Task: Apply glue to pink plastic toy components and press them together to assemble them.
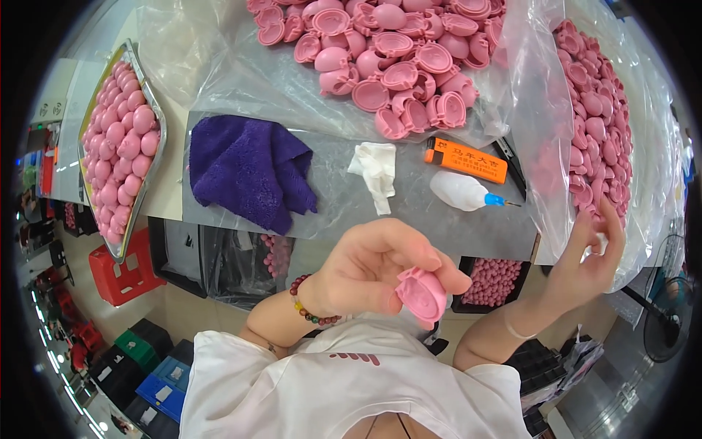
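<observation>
My left hand [373,271] is in front of my chest, with a small pink plastic shell half [423,296] pinched between thumb and fingers. The shell's hollow, rimmed side shows. At the right, my right hand [589,252] reaches to the near edge of a heap of pink shell pieces [596,121] in a clear plastic bag [542,139]. Its fingers are bent and apart, the tips touching the heap, and I see no piece held in them. A bigger pile of pink shell halves [398,73] lies on plastic sheeting at the far middle.
On the grey mat [336,219] lie a purple cloth [248,172], a crumpled white tissue [376,172], an orange box cutter [468,161] and a white needle-tip bottle [461,192]. Left stands a metal-rimmed tray [155,110] of pink balls. Below are a red stool [121,271] and a black bin [457,301].
</observation>
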Tool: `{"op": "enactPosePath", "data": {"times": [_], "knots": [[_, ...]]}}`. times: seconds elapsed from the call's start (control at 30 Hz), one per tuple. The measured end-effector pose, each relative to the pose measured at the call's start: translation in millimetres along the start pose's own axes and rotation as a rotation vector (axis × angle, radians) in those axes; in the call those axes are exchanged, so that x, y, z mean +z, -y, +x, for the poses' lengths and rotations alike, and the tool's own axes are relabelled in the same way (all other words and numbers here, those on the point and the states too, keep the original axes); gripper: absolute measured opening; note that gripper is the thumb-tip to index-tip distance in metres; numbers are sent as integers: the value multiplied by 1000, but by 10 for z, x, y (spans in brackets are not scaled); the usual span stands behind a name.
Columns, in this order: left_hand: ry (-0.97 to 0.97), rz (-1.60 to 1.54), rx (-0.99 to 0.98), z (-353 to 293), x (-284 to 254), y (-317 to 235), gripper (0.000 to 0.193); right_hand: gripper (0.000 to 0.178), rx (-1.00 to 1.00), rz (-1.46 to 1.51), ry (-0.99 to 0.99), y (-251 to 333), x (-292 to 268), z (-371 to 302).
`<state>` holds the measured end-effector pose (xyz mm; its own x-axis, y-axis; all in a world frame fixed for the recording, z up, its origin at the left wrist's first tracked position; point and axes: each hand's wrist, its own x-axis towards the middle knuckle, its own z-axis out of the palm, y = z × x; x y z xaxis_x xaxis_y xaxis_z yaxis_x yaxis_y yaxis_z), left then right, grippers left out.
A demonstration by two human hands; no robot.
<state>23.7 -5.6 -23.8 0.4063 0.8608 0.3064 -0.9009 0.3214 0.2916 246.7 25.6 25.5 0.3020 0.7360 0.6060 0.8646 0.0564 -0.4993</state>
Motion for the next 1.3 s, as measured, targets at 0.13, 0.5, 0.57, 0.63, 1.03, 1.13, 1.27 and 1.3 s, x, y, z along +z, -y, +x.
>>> {"op": "enactPosePath", "data": {"times": [0.13,0.5,0.57,0.63,1.03,1.13,1.27,1.3], "knots": [[7,-101,-57,9,-27,-24,25,18,-89,-218,309,-401,-18,166],[10,-414,-69,16,-61,23,43,13,39,403,102,-206,-129,-28],[-42,-401,-139,25,-28,-24,41,9,99,540,463,38,-164,-129],[-64,-433,-190,28,-7,-25,43,7,109,429,624,227,-88,-201],[-179,497,-29,15,157,-148,53,29,-97,177,612,283,28,-280],[-165,762,-46,22,181,-245,53,32,-133,117,621,298,52,-274],[-190,889,-59,33,239,-290,53,33,-39,299,492,332,27,-323],[-190,923,-69,41,244,-293,53,33,39,450,397,344,9,-338]]}}
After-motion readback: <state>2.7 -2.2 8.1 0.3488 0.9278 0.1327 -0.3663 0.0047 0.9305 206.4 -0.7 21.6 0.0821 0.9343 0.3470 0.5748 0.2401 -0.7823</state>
